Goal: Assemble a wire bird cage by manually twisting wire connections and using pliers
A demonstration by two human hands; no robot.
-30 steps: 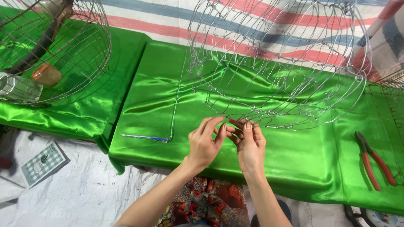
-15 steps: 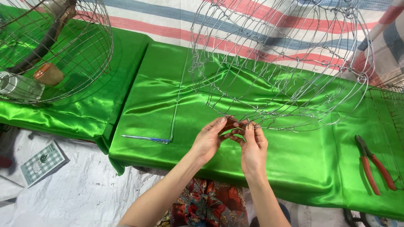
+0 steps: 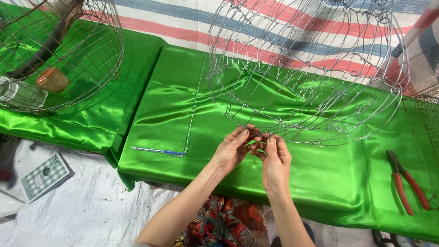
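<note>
**Hands at the lower rim of a wire frame**

On the white sheet at lower left lies a small booklet (image 3: 45,176), rectangular, with a green-and-white checked cover and a small green emblem; its print is too small to tell. Upper left, under a round wire cage (image 3: 68,55), a clear plastic bottle (image 3: 20,93) lies on its side beside an orange-brown lump (image 3: 52,79). Green satin cloth (image 3: 173,114) covers both tables; behind them hangs a tarpaulin (image 3: 183,18) striped in white, red and blue.

Centre: a large domed wire frame (image 3: 311,68) of thin silver wire, open-meshed with twisted joints, stands on the right-hand table, its lower rim resting on the cloth just before the hands. Left hand (image 3: 233,148) and right hand (image 3: 275,160) meet at this rim, fingertips nearly touching. Left-hand fingers (image 3: 242,134) curl closed around a wire of the rim; right-hand thumb and forefinger pinch the adjacent wire at a joint. What lies between the fingertips is too small to tell.

Left of the hands, a straight bent wire rod (image 3: 194,105) lies on the cloth, with a blue pen (image 3: 155,151) at its foot. Red-handled pliers (image 3: 404,180) lie at right, well apart from the hands
</note>
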